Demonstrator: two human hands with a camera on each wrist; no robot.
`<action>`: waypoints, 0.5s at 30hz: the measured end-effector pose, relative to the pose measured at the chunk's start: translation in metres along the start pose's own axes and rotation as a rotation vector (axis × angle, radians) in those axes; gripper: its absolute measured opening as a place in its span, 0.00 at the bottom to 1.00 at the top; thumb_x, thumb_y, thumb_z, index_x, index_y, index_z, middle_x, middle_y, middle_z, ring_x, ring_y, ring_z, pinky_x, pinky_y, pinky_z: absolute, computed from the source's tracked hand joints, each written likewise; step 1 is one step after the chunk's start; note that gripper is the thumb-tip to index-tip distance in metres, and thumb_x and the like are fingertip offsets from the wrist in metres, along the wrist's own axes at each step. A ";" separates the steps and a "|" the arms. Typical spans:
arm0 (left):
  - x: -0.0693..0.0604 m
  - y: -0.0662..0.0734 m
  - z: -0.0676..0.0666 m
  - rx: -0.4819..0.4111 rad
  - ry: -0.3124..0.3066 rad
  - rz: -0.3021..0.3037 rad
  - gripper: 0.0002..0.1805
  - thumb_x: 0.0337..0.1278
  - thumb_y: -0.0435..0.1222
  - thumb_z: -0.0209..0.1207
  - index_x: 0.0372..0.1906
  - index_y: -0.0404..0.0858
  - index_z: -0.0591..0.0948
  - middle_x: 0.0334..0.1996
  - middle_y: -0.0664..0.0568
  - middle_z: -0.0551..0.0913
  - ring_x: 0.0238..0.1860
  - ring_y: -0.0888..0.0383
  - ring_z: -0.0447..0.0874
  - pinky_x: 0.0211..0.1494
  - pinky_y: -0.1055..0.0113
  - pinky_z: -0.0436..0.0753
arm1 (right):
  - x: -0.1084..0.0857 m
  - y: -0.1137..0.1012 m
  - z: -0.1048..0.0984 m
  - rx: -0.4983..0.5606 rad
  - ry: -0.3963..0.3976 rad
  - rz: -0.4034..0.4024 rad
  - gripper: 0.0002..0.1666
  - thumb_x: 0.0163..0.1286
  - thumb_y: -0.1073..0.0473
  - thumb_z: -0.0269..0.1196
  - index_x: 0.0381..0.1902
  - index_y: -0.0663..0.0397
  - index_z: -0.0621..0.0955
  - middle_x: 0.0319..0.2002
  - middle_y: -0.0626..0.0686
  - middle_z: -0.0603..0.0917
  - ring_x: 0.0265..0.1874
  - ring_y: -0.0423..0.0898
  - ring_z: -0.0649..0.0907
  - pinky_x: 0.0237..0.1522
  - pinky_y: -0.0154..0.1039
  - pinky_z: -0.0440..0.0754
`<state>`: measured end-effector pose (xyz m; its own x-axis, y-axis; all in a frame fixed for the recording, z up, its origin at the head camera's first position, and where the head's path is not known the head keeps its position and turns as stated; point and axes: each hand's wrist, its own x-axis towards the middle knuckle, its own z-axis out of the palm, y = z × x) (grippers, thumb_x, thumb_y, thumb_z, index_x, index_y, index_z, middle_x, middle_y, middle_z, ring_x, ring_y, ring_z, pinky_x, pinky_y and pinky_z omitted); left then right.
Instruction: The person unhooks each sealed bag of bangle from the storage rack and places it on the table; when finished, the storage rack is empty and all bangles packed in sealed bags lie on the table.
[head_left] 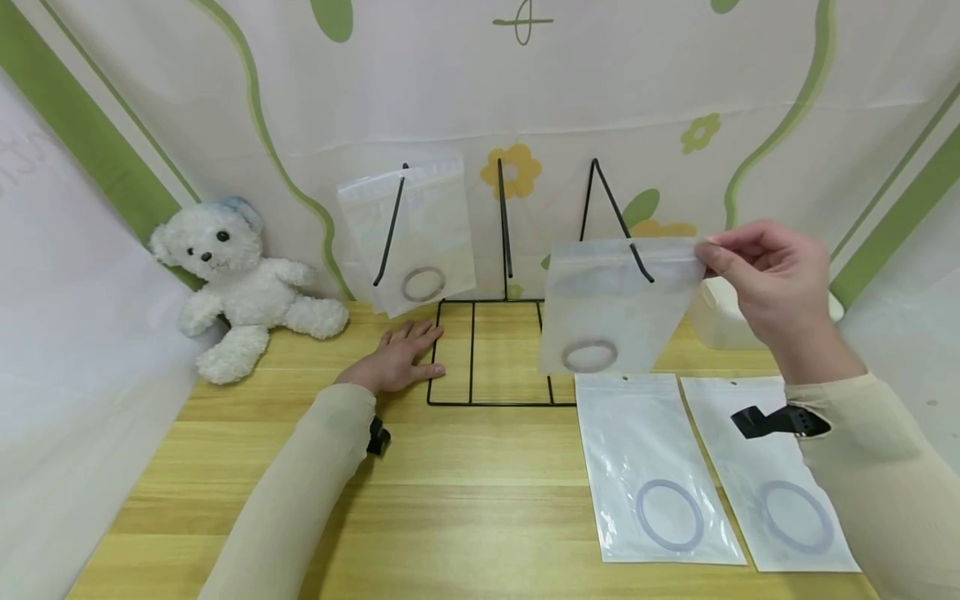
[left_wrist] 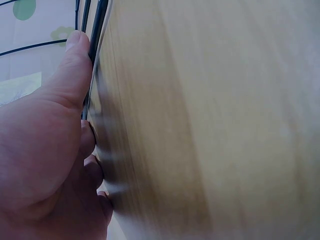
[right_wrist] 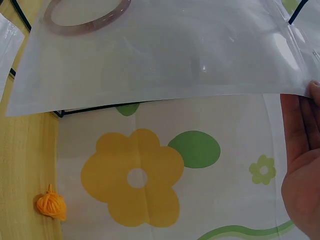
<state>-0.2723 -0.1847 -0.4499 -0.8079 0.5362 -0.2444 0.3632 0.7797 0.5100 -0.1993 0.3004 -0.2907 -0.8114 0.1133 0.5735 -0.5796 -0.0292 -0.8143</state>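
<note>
My right hand [head_left: 780,283] pinches the top right corner of a translucent zip bag [head_left: 615,304]. A pinkish bangle [right_wrist: 82,30] lies at the bottom of this bag. The bag's top strip is on the right-hand hook [head_left: 615,202] of a black wire display rack [head_left: 506,405], whose tip sticks out in front. My left hand [head_left: 393,362] lies palm down on the wooden table, fingers spread, its thumb and fingertips at the left edge of the rack's base. On the left hook hang zip bags [head_left: 438,221], the front one with a bangle in it.
Two white-backed bags [head_left: 630,450] with pale purple bangles lie at the table's right front. A white teddy bear [head_left: 255,287] sits at the back left. Behind my right hand stands a white container [head_left: 720,321]. An orange ball-shaped object [right_wrist: 51,204] shows in the right wrist view.
</note>
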 end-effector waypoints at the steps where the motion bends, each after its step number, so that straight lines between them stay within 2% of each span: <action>1: -0.001 0.004 -0.002 0.005 -0.008 -0.012 0.48 0.79 0.59 0.58 0.90 0.46 0.51 0.90 0.41 0.42 0.89 0.33 0.29 0.87 0.29 0.31 | -0.001 -0.001 0.000 -0.013 0.004 0.003 0.04 0.62 0.82 0.72 0.34 0.77 0.87 0.27 0.52 0.93 0.23 0.42 0.90 0.32 0.28 0.89; 3: -0.003 0.009 -0.005 0.012 -0.018 -0.026 0.47 0.80 0.56 0.59 0.90 0.44 0.51 0.90 0.41 0.42 0.89 0.33 0.30 0.87 0.30 0.32 | -0.003 -0.002 -0.001 -0.020 0.004 0.001 0.04 0.62 0.82 0.72 0.34 0.77 0.87 0.28 0.52 0.93 0.23 0.42 0.90 0.32 0.27 0.89; 7: -0.006 0.013 -0.006 0.012 -0.014 -0.017 0.46 0.81 0.54 0.59 0.89 0.42 0.52 0.90 0.38 0.43 0.89 0.31 0.31 0.87 0.29 0.33 | -0.006 -0.004 -0.003 -0.036 -0.003 -0.017 0.04 0.62 0.83 0.71 0.34 0.80 0.86 0.28 0.52 0.93 0.24 0.41 0.91 0.32 0.26 0.88; 15: -0.007 0.016 -0.007 0.038 -0.015 -0.025 0.45 0.82 0.53 0.57 0.90 0.42 0.51 0.90 0.39 0.43 0.89 0.32 0.31 0.87 0.29 0.33 | -0.015 -0.008 -0.004 0.009 -0.026 -0.041 0.04 0.62 0.86 0.69 0.35 0.83 0.85 0.29 0.53 0.93 0.25 0.42 0.91 0.33 0.27 0.88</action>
<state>-0.2639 -0.1786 -0.4342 -0.8099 0.5212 -0.2692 0.3608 0.8044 0.4719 -0.1819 0.3030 -0.2933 -0.7884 0.0886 0.6087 -0.6131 -0.0336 -0.7893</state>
